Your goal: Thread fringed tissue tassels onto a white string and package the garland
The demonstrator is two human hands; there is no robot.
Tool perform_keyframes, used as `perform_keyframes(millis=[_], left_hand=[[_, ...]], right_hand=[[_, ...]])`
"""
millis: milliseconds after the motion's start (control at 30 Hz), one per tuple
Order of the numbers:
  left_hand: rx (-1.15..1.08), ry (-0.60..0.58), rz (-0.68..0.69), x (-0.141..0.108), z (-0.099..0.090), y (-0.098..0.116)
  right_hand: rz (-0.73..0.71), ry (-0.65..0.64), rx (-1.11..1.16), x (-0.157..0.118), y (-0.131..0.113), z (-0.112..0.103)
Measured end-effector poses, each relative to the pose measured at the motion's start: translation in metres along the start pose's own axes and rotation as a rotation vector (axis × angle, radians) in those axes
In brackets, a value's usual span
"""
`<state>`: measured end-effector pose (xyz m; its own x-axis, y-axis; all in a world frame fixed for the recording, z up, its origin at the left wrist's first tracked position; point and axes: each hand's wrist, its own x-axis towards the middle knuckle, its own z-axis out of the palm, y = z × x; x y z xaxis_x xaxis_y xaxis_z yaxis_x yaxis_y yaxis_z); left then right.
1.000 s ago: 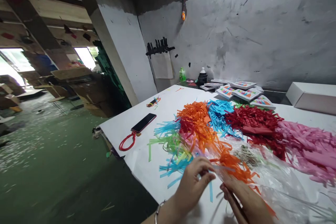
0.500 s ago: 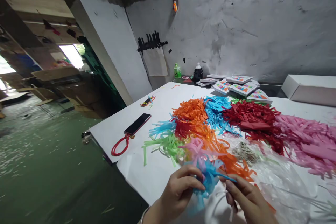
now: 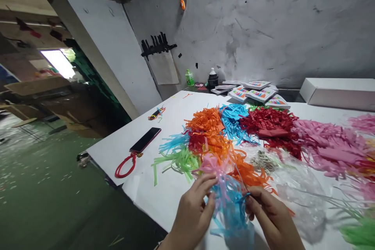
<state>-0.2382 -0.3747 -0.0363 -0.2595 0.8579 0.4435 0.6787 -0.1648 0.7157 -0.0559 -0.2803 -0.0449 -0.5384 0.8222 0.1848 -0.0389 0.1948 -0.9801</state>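
Note:
My left hand (image 3: 195, 207) is at the left side of a blue paper tassel (image 3: 231, 203), its fingers curled against the strips near some pink paper strips (image 3: 215, 164). On the tassel's right, my right hand (image 3: 268, 209) pinches a twisted blue end between thumb and fingers. A thin string rises from that pinch. Behind the hands lie green strips (image 3: 183, 161), orange strips (image 3: 206, 121), blue strips (image 3: 234, 119) and dark red strips (image 3: 269, 123). A clear plastic bag (image 3: 301, 187) with small tan pieces (image 3: 263, 161) is right of the tassel.
A phone (image 3: 145, 140) with a red cord lies on the white table (image 3: 149, 179) at left. Farther back are printed cards (image 3: 259, 93), a green bottle (image 3: 189, 78) and a white box (image 3: 340, 93). Pink strips (image 3: 328, 144) spread at right.
The view has swung right. The blue tassel now hangs looser and more spread out. My left hand's fingers have moved up towards the pink strips, while my right hand still pinches the blue end.

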Motion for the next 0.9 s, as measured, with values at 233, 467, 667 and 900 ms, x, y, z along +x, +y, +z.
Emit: perform_keyframes(millis=[233, 467, 667, 900], left_hand=[[-0.386, -0.114, -0.057, 0.006, 0.031, 0.029], [-0.952, -0.167, -0.486, 0.003, 0.037, 0.031], [-1.038, -0.177, -0.594, 0.0, 0.043, 0.035], [-0.752, -0.062, -0.405, 0.003, 0.041, 0.038]], right_hand=[[-0.117, 0.04, -0.136, -0.007, -0.004, -0.013], [-0.375, 0.0, -0.404, -0.019, -0.005, -0.027], [-0.527, -0.036, -0.447, -0.02, -0.007, -0.027], [-0.568, 0.01, -0.477, -0.025, -0.006, -0.029]])
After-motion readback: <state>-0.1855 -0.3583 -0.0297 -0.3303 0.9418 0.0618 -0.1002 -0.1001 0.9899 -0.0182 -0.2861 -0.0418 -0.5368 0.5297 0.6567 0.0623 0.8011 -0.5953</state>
